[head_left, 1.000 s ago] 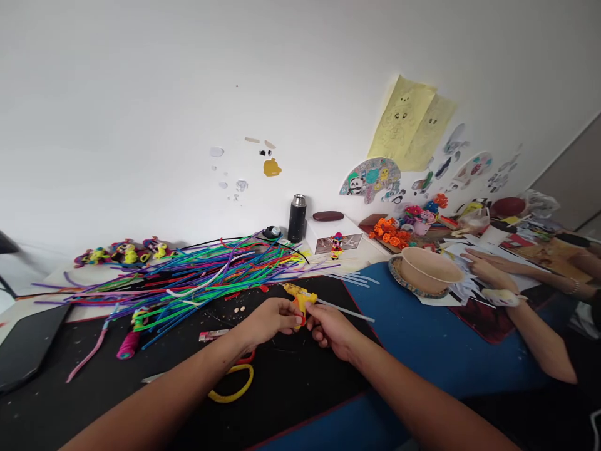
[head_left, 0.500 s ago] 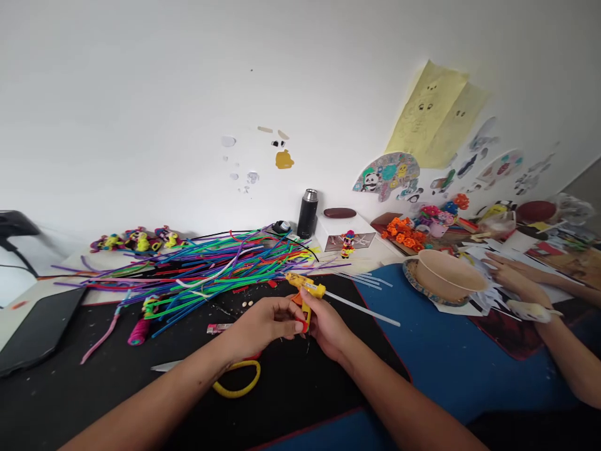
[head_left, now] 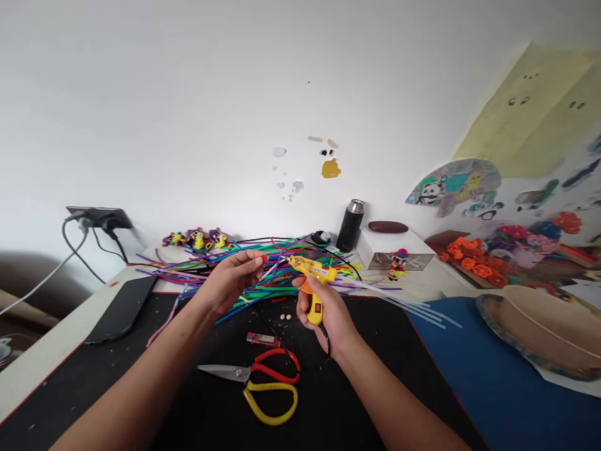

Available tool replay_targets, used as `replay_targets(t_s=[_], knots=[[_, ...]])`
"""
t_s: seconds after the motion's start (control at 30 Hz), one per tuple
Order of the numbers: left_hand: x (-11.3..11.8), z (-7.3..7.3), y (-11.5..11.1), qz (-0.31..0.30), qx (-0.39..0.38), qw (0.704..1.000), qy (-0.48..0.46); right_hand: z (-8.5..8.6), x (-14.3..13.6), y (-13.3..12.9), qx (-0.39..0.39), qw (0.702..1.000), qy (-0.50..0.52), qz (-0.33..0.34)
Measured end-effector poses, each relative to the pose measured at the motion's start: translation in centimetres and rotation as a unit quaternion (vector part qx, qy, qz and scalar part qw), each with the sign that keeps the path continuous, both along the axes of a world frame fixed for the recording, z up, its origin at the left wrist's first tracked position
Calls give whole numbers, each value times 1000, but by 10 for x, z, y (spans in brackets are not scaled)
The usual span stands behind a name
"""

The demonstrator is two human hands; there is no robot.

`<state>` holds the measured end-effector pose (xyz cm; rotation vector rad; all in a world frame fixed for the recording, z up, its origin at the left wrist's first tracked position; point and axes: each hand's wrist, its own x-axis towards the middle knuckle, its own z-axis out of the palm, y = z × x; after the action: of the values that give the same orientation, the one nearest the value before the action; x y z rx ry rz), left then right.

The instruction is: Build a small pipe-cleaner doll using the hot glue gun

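My right hand point(head_left: 326, 313) is wrapped round the grip of a yellow hot glue gun point(head_left: 314, 275), its nozzle aimed left. A clear glue stick trails from the gun's back end. In a pinch, my left hand point(head_left: 235, 275) holds a small red piece point(head_left: 264, 258) just left of the nozzle; its exact kind is too small to make out. Beneath the hands on the black mat lie scissors point(head_left: 263, 376) with red and yellow handles, a pink lighter point(head_left: 263, 339) and small pale beads point(head_left: 285, 317). Behind them spreads a heap of colourful pipe cleaners point(head_left: 277, 282).
At the left lies a black phone point(head_left: 122, 310), with a power outlet point(head_left: 99, 217) on the wall beyond. A black thermos point(head_left: 350, 227) and a white box point(head_left: 399, 250) stand at the back, beside a small figure point(head_left: 398, 264). Farther right are glue sticks point(head_left: 422, 310) and a bowl point(head_left: 549, 319).
My hands have moved apart, the left going left with the red piece, the right keeping the glue gun. The view has turned left, and the co-worker's arms have left the picture.
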<state>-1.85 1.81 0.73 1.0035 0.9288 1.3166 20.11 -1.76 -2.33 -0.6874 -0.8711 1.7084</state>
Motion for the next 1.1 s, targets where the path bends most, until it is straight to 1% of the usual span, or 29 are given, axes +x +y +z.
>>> replay_targets(t_s=[0.1, 0.2, 0.3, 0.37, 0.63, 0.73, 0.83, 0.97, 1.03, 1.1], knots=[[1, -6, 0, 1, -5, 1000, 30, -6, -3, -2, 6, 1000, 2, -18], [2, -10, 0, -7, -1, 998, 68, -16, 3, -6, 8, 999, -44, -15], [5, -12, 1, -6, 4, 996, 91, -21, 8, -8, 34, 995, -85, -25], [7, -12, 1, -7, 13, 995, 97, -21, 9, -8, 41, 994, -96, -34], [11, -5, -6, -16, 33, 989, 140, -15, 6, -12, 44, 994, -97, -22], [13, -2, -9, -17, 36, 986, 162, -14, 7, -13, 39, 994, -103, -18], [14, 0, -11, -17, 39, 985, 165, -13, 7, -14, 31, 994, -105, -21], [14, -2, -11, -5, 46, 984, 175, -13, 6, -14, 30, 994, -96, -37], [16, -5, -13, 8, 61, 977, 205, -15, 5, -12, 27, 995, -86, -50], [18, -7, -17, 25, 96, 963, 251, -17, 5, -10, 16, 996, -70, -60]])
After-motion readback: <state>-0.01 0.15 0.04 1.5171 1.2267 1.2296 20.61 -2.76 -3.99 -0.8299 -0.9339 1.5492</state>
